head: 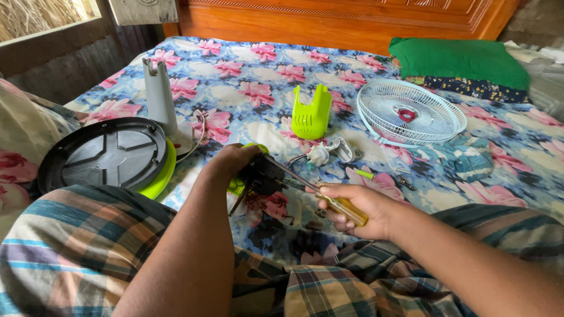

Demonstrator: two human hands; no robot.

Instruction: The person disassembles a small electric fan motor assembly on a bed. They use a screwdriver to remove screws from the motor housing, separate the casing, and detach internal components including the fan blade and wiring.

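Observation:
My left hand grips a small black fan motor with a lime-green part behind it, held just above the flowered bedsheet. My right hand is closed around the amber handle of a screwdriver. Its thin shaft runs up and left, and the tip meets the black motor. Thin wires hang from the motor toward the sheet.
A round black fan base with a grey neck lies at the left. A lime-green housing stands mid-bed, a white fan grille at the right. A small white part lies beyond the motor. A green pillow rests by the wooden headboard.

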